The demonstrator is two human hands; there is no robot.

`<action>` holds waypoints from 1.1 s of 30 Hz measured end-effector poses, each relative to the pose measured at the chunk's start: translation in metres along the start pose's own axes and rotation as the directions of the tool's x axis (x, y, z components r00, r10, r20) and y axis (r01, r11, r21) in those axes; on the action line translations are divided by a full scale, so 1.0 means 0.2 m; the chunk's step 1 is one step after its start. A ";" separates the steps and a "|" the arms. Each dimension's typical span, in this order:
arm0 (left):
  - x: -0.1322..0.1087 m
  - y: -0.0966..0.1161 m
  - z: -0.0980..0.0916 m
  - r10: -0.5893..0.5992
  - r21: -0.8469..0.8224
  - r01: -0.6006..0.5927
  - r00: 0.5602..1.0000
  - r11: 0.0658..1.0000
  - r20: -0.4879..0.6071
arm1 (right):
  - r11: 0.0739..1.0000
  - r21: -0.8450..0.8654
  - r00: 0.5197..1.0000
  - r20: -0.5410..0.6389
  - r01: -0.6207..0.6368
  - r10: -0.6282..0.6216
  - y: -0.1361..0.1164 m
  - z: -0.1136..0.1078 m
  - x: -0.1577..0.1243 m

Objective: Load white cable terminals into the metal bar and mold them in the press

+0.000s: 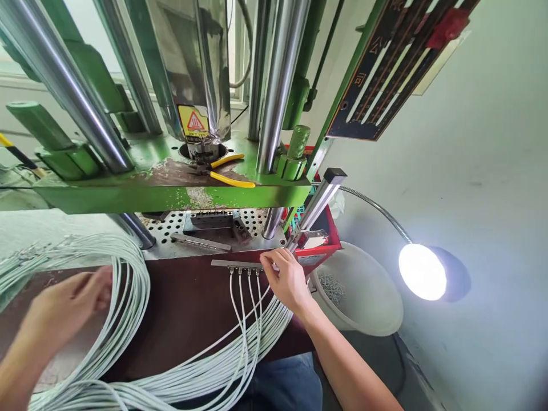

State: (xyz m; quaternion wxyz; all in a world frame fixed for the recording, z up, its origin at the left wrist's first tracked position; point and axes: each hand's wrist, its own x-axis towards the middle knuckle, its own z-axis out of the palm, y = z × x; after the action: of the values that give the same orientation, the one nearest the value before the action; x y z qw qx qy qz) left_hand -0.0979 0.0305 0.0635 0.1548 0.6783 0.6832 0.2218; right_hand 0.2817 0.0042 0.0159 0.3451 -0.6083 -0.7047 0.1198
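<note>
My left hand [71, 308] is at the left, its fingers curled against the inner side of a looped bundle of white cables [135, 285]. It is slightly blurred, and what its fingers hold, if anything, cannot be made out. Thumb and finger of my right hand [286, 277] pinch together at the right end of a slim metal strip [222, 263]. A single white cable [214, 343] leads up to these fingers, its end hidden by them. Several cables with small metal connectors [240, 271] sit in a row along the strip, their lengths hanging toward me.
A green press [180, 198] with steel columns stands ahead, yellow-handled pliers [231, 171] on its plate. Another metal strip [201, 242] lies on the perforated bed. A red bin [329, 234], a white bucket [363, 297] and a lit lamp [422, 272] are to the right.
</note>
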 end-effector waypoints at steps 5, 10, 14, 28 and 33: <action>-0.26 0.52 0.26 0.009 -0.421 0.193 0.902 0.887 0.433 | 0.987 -0.104 0.923 0.378 0.122 -0.074 -0.04 0.06 0.14; -0.30 0.65 0.47 0.000 -0.566 0.292 0.889 0.771 0.459 | 0.981 -0.140 0.911 0.406 0.137 -0.070 -0.05 0.12 0.15; -0.28 0.67 0.54 -0.187 -0.774 0.457 0.889 0.437 0.419 | 0.984 -0.134 0.909 0.413 0.117 -0.052 -0.05 0.11 0.15; -0.37 0.79 0.55 0.064 -0.591 0.795 0.589 0.137 0.806 | 0.967 0.017 0.891 0.387 0.253 -0.239 -0.17 -0.02 0.39; -0.36 0.74 0.52 0.143 -0.627 0.755 0.610 0.191 0.779 | 0.970 -0.022 0.890 0.404 0.242 -0.212 -0.16 0.00 0.40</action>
State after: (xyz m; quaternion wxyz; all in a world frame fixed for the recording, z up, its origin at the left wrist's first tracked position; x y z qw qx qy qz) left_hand 0.0840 -0.0335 0.0444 0.8158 0.2930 0.4236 0.2631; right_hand 0.2538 0.0729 0.0622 0.1838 -0.4965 -0.8302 0.1748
